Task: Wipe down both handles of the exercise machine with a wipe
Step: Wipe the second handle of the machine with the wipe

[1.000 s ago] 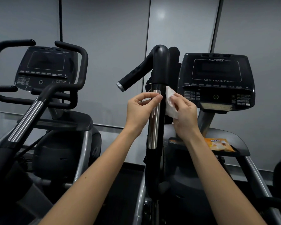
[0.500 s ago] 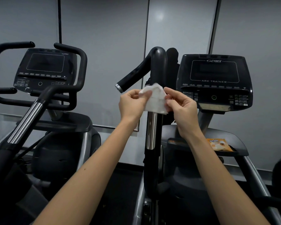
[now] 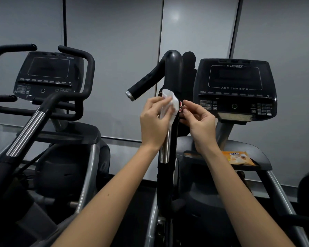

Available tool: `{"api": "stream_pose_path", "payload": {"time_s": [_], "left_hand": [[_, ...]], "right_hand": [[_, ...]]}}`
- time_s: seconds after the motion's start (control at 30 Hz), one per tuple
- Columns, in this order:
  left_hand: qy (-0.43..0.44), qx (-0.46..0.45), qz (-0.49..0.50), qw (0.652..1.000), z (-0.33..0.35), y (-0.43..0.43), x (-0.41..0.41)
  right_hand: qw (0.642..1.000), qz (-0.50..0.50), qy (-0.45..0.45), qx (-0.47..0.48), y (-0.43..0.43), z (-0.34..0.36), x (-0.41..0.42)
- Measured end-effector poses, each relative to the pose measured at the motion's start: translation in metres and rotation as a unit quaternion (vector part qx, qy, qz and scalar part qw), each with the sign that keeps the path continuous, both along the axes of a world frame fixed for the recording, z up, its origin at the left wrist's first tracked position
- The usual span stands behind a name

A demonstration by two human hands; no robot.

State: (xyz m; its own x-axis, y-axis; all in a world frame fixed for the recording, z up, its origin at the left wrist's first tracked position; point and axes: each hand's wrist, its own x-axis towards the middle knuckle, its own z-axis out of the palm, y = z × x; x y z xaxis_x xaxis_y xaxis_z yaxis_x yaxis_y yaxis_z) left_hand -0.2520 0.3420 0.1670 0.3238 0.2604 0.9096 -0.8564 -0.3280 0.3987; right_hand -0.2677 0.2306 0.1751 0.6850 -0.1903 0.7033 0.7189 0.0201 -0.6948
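White wipe [image 3: 169,106] sits pinched in the left hand [image 3: 154,120], pressed on the upright handle [image 3: 172,82] above its chrome band. Right hand [image 3: 200,122] is just beside it, fingers loosely curled, holding nothing.

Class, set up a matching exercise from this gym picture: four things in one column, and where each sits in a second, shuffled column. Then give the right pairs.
Things
1. crumpled white wipe
2. orange wipes packet
3. black console marked ARC TRAINER
4. shiny silver metal sleeve

Places
A. on the machine's grey tray
B. on the upright black handle, below the hands
C. in the left hand, against the handle
D. right of the right hand, facing the person

Pairs: 1-C, 2-A, 3-D, 4-B
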Motion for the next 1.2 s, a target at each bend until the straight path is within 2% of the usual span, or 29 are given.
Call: {"api": "stream_pose_path", "payload": {"time_s": [0.2, 0.3, 0.4, 0.5, 0.7, 0.8, 0.97, 1.07, 1.13, 1.2], "left_hand": [[-0.044, 0.005, 0.018, 0.999, -0.02, 0.011, 0.002], [-0.028, 0.0, 0.001, 1.0, -0.007, 0.004, 0.002], [0.013, -0.043, -0.029, 0.999, 0.01, -0.005, 0.0], [0.016, -0.068, -0.047, 0.996, 0.007, -0.006, 0.002], [0.026, -0.033, -0.064, 0.997, -0.033, 0.016, 0.01], [0.053, -0.049, -0.085, 0.994, -0.027, 0.01, 0.008], [0.15, -0.139, -0.195, 0.959, 0.022, -0.007, 0.01], [0.198, -0.191, -0.287, 0.918, 0.028, -0.004, 0.015], [0.228, -0.189, -0.337, 0.894, 0.023, 0.002, 0.021], [0.255, -0.167, -0.35, 0.886, 0.011, 0.008, 0.023]], "right_hand": [[1.0, 0.024, -0.013, 0.006, 0.008, -0.006, -0.003], [1.0, 0.018, -0.016, 0.009, 0.01, -0.008, -0.001], [1.0, 0.008, -0.012, 0.006, 0.009, -0.009, 0.002], [1.0, 0.008, -0.013, 0.002, 0.009, -0.01, 0.001], [1.0, -0.006, -0.012, 0.01, 0.013, -0.011, 0.001], [0.999, -0.026, -0.011, 0.04, 0.018, -0.013, 0.002], [0.995, -0.053, -0.016, 0.08, 0.03, -0.018, 0.005], [0.992, -0.08, -0.027, 0.094, 0.038, -0.021, 0.007], [0.989, -0.098, -0.039, 0.1, 0.044, -0.022, 0.007], [0.986, -0.122, -0.049, 0.1, 0.048, -0.024, 0.008]]}}
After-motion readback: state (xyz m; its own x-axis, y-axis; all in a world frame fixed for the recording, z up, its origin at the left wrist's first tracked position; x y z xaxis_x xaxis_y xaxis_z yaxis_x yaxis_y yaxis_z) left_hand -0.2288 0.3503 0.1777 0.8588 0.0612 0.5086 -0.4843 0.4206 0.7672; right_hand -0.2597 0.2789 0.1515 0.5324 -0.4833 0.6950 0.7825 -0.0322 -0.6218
